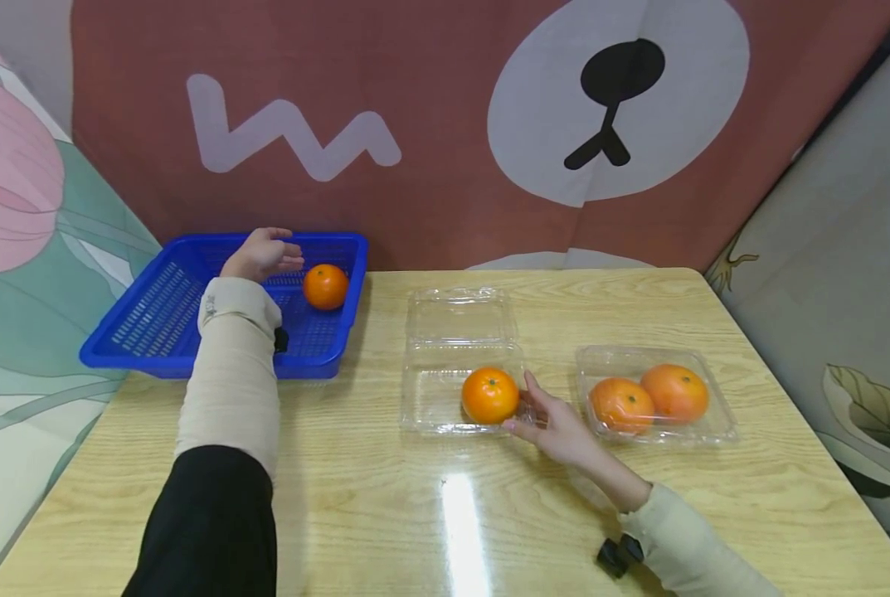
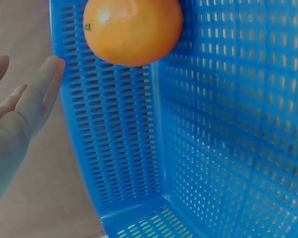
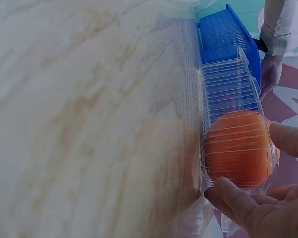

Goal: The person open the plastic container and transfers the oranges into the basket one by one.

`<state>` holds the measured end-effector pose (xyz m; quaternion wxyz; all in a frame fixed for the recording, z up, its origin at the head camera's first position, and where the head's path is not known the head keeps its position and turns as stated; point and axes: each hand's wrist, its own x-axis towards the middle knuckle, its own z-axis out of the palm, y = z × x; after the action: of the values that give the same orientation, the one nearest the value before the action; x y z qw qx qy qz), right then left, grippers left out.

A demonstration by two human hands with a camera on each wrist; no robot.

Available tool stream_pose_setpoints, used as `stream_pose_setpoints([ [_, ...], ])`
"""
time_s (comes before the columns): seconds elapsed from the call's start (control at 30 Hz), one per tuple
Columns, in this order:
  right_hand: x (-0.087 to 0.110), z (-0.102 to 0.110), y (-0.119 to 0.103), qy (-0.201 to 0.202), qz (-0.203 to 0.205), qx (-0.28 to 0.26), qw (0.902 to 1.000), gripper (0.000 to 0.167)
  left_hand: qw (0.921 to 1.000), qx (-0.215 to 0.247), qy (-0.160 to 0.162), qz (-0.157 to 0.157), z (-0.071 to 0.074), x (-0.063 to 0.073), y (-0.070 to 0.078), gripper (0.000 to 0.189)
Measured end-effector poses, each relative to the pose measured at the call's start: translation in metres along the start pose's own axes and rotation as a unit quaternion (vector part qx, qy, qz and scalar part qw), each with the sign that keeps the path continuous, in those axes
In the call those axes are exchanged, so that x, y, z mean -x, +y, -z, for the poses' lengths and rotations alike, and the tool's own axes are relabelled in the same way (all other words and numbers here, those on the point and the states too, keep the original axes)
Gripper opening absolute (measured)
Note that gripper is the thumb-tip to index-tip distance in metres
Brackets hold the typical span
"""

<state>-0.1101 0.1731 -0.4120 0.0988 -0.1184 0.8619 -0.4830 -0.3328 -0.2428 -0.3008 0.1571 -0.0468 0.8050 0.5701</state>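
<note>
My left hand (image 1: 267, 253) is over the blue plastic basket (image 1: 353, 319), beside the orange (image 1: 326, 287) lying in it. Its fingers are extended and hold nothing; in the left wrist view the fingers (image 2: 39, 94) show apart from the orange (image 2: 134, 29). My right hand (image 1: 560, 427) holds the right front corner of a clear plastic clamshell box (image 1: 430, 398) between thumb and fingers. One orange (image 1: 490, 395) sits in that box's right part, close to the fingertips. In the right wrist view the orange (image 3: 238, 151) shows through the ribbed clear wall.
Right of my right hand, another clear box (image 1: 721, 419) holds two oranges (image 1: 674, 393). The opened lid (image 1: 461, 315) of the middle box lies toward the wall. A printed cloth (image 1: 430, 50) hangs behind the wooden table (image 1: 370, 497).
</note>
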Motion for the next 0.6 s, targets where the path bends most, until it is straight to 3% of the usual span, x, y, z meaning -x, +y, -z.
stream_pose_setpoints([
  [0.33, 0.001, 0.001, -0.002, -0.002, -0.004, 0.007, 1.0000, 0.084, 0.9994, 0.018, -0.010, -0.029, -0.003, 0.014, 0.019, 0.058],
  [0.6, 0.001, 0.000, -0.003, -0.004, -0.005, -0.001, 1.0000, 0.083, 0.9983, 0.022, -0.018, -0.050, -0.005, 0.020, 0.024, 0.058],
])
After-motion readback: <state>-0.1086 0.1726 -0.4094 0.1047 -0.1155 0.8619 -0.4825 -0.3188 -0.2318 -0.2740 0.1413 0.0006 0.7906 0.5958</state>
